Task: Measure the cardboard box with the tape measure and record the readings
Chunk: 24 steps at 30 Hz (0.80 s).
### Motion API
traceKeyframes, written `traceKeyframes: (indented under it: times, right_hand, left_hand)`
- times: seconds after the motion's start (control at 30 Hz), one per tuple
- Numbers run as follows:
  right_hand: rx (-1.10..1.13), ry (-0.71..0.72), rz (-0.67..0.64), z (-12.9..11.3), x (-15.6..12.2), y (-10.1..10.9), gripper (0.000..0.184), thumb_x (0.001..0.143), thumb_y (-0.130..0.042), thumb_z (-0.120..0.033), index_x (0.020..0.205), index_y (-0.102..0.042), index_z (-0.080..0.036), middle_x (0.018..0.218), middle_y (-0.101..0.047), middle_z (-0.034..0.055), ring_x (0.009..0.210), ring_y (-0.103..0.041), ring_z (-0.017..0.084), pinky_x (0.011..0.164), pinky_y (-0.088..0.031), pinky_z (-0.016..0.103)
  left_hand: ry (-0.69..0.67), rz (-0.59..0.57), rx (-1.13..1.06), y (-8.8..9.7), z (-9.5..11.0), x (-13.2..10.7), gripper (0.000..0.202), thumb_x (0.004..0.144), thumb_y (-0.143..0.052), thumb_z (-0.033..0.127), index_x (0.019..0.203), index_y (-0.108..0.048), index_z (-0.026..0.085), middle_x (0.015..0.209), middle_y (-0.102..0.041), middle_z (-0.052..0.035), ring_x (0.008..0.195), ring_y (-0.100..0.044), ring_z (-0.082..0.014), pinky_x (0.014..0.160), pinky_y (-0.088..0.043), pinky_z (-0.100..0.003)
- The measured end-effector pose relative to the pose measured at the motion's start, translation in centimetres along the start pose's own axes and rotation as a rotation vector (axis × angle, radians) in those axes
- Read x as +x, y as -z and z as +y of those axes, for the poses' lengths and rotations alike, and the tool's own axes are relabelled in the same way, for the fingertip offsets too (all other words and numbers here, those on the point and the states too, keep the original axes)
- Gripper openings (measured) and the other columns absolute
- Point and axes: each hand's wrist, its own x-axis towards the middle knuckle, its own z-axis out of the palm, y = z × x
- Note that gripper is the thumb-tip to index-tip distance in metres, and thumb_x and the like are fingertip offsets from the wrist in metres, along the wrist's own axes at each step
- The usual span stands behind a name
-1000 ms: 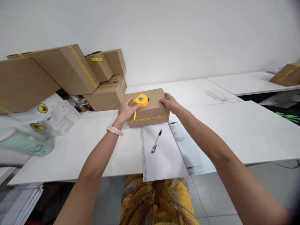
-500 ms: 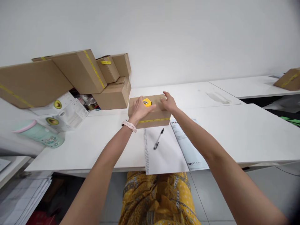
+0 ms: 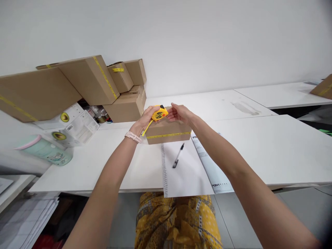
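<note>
A small brown cardboard box (image 3: 168,133) with a yellow tape band stands on the white table (image 3: 272,145). Above its top, my left hand (image 3: 145,119) grips a yellow tape measure (image 3: 158,113), lifted off the box, with a short strip of tape hanging down. My right hand (image 3: 178,113) is just to the right of the tape measure, fingers together and reaching toward its end; whether they pinch the tape tip is unclear. A pink watch sits on my left wrist.
A black pen (image 3: 178,155) lies on a white sheet (image 3: 184,173), beside a printed form (image 3: 210,162). Stacked cardboard boxes (image 3: 90,79), white avocado-marked packages (image 3: 70,126) and a teal bottle (image 3: 44,152) crowd the left. Another box (image 3: 323,88) sits far right.
My left hand has lifted the tape measure off the box top. My right hand left the box's right edge and moved in toward the tape measure.
</note>
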Motion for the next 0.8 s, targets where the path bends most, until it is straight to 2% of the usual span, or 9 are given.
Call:
traceKeyframes:
  times: [0.17,0.27,0.33,0.4,0.5,0.57,0.67,0.8]
  right_hand:
    - [-0.109,-0.023,0.052,-0.8,0.1,-1.6,0.040,0.093,-0.064,-0.055,0.075,-0.061,-0.019,0.069,-0.064,0.0074,0.061,-0.060,0.016,0.055,-0.052,0.026]
    - [-0.045,0.031,0.036,-0.7,1.0,-1.3,0.036,0.089,-0.071,-0.052,0.077,-0.057,-0.020,0.066,-0.058,0.0014,0.058,-0.052,0.012,0.053,-0.047,0.023]
    - [0.016,0.098,0.053,-0.4,1.6,0.3,0.037,0.089,-0.071,-0.050,0.075,-0.053,-0.021,0.065,-0.053,-0.0014,0.056,-0.046,0.010,0.054,-0.044,0.023]
    - [0.023,0.159,0.149,0.2,2.0,3.1,0.041,0.090,-0.069,-0.051,0.070,-0.048,-0.022,0.063,-0.049,-0.0029,0.056,-0.041,0.010,0.054,-0.040,0.023]
    - [-0.066,0.145,0.317,1.7,2.4,7.5,0.042,0.092,-0.064,-0.052,0.069,-0.047,-0.021,0.065,-0.049,-0.0020,0.059,-0.041,0.011,0.057,-0.038,0.025]
    - [-0.158,0.123,0.380,3.1,2.6,9.6,0.042,0.093,-0.061,-0.053,0.069,-0.050,-0.020,0.069,-0.052,-0.0005,0.064,-0.043,0.011,0.062,-0.038,0.026]
    - [-0.281,0.111,0.394,4.7,3.3,10.8,0.044,0.092,-0.060,-0.055,0.068,-0.052,-0.020,0.069,-0.052,-0.0004,0.067,-0.043,0.012,0.068,-0.038,0.028]
    - [-0.350,0.071,0.424,5.9,4.0,10.5,0.046,0.087,-0.062,-0.061,0.069,-0.055,-0.020,0.075,-0.059,0.0024,0.073,-0.049,0.015,0.073,-0.039,0.030]
  left_hand:
    - [0.031,-0.063,-0.030,0.6,1.4,-0.2,0.037,0.081,-0.073,0.048,0.100,-0.066,0.017,0.090,-0.068,-0.0045,0.071,-0.063,-0.0143,0.057,-0.050,-0.024]
    - [0.045,-0.103,-0.046,1.4,2.3,0.3,0.038,0.079,-0.072,0.051,0.094,-0.068,0.016,0.087,-0.070,-0.0061,0.068,-0.063,-0.0147,0.050,-0.044,-0.022]
    - [0.068,-0.068,-0.030,3.2,2.8,0.6,0.038,0.077,-0.074,0.049,0.094,-0.070,0.016,0.087,-0.071,-0.0063,0.067,-0.064,-0.0150,0.047,-0.041,-0.021]
    - [0.104,0.020,-0.011,5.8,3.1,0.8,0.036,0.074,-0.077,0.045,0.095,-0.070,0.016,0.086,-0.072,-0.0057,0.067,-0.064,-0.0154,0.046,-0.043,-0.021]
    - [0.166,0.181,0.009,9.9,2.7,0.4,0.033,0.071,-0.077,0.041,0.092,-0.070,0.016,0.079,-0.071,-0.0041,0.061,-0.063,-0.0146,0.043,-0.045,-0.021]
    - [0.216,0.243,0.035,11.8,2.1,0.1,0.031,0.070,-0.075,0.040,0.088,-0.068,0.016,0.071,-0.068,-0.0023,0.051,-0.057,-0.0125,0.038,-0.040,-0.020]
    - [0.263,0.254,0.071,12.8,1.1,-0.4,0.030,0.069,-0.073,0.040,0.086,-0.067,0.016,0.067,-0.066,-0.0012,0.045,-0.052,-0.0109,0.035,-0.035,-0.020]
    - [0.284,0.249,0.087,12.9,0.2,-0.5,0.032,0.068,-0.074,0.043,0.085,-0.066,0.016,0.069,-0.067,-0.0021,0.046,-0.055,-0.0116,0.035,-0.036,-0.019]
